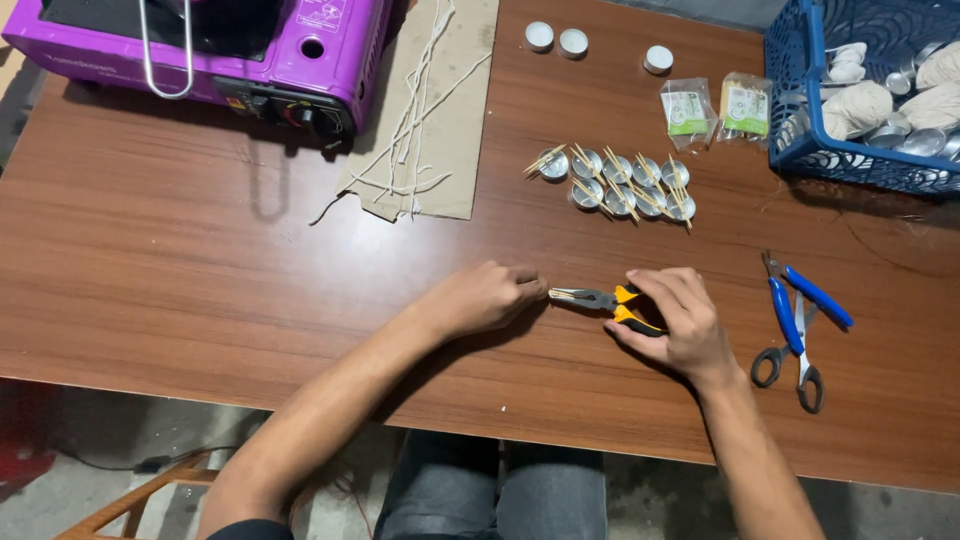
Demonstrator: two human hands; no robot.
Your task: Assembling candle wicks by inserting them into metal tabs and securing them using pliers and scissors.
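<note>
On the brown wooden counter (200, 260), the right hand (672, 322) is closed around the yellow-and-black handles of needle-nose pliers (600, 299). Their long axis runs left, and the jaws look nearly shut at the left hand (485, 297), whose fingertips pinch something too small to identify just beside the tip.

Bare tabletop (200, 260) left of hands; scissors (800, 350), blue pliers (800, 300) block right; cups (625, 185) ahead
</note>
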